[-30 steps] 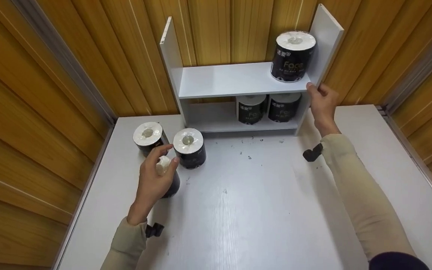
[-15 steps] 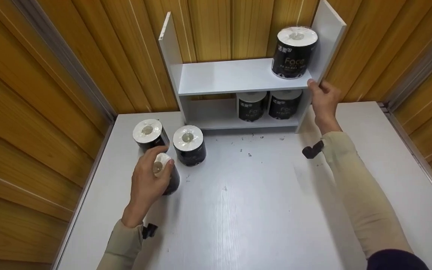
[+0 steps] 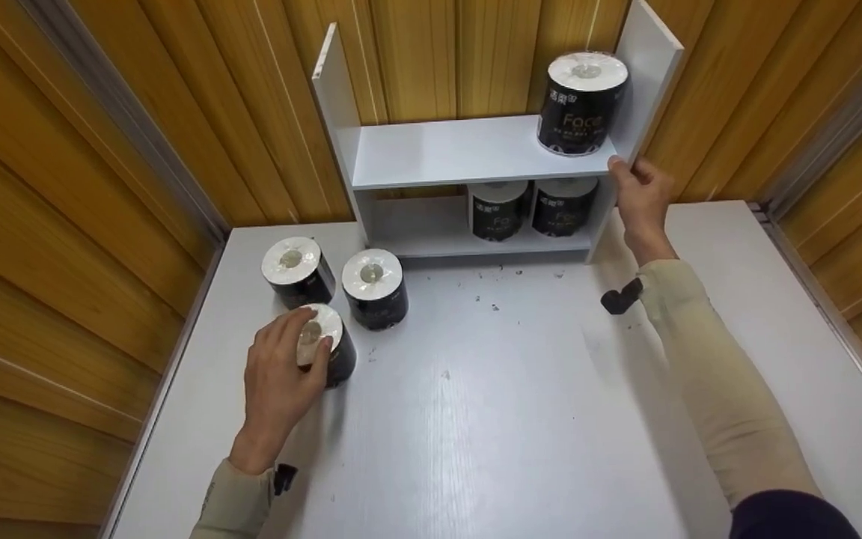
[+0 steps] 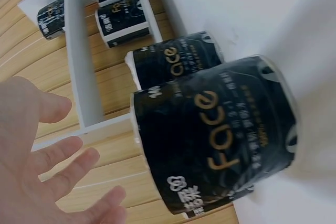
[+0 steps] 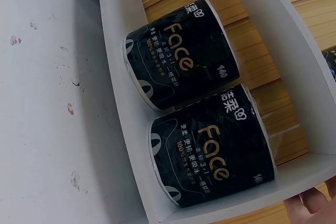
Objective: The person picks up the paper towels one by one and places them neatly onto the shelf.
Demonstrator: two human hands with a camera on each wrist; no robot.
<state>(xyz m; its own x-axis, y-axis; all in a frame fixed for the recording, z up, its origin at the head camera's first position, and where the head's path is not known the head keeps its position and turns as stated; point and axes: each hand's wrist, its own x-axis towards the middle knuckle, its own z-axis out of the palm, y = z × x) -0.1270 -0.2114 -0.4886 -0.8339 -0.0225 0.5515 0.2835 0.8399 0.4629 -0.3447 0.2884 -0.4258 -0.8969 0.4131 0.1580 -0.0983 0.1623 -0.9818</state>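
My left hand (image 3: 277, 374) is spread behind the top of the nearest toilet paper roll (image 3: 342, 364), a black-wrapped one standing upright on the table. In the left wrist view a gap shows between the fingers (image 4: 79, 174) and that roll (image 4: 220, 135). Two similar rolls stand just beyond it, a left one (image 3: 304, 290) and a right one (image 3: 378, 308). My right hand (image 3: 644, 202) grips the right side of the white shelf (image 3: 438, 157), its thumb at the front edge near the upper board. Only some of its fingertips (image 5: 315, 200) show in the right wrist view.
One roll (image 3: 579, 116) stands at the right end of the upper board. Below it, two rolls, one on the left (image 3: 498, 213) and one on the right (image 3: 562, 209), stand side by side in the lower compartment. Wooden walls (image 3: 64, 262) enclose the white table (image 3: 491, 419).
My left hand has drawn back left and towards me from over the nearest roll, uncovering more of its top. The right hand keeps its hold on the shelf.
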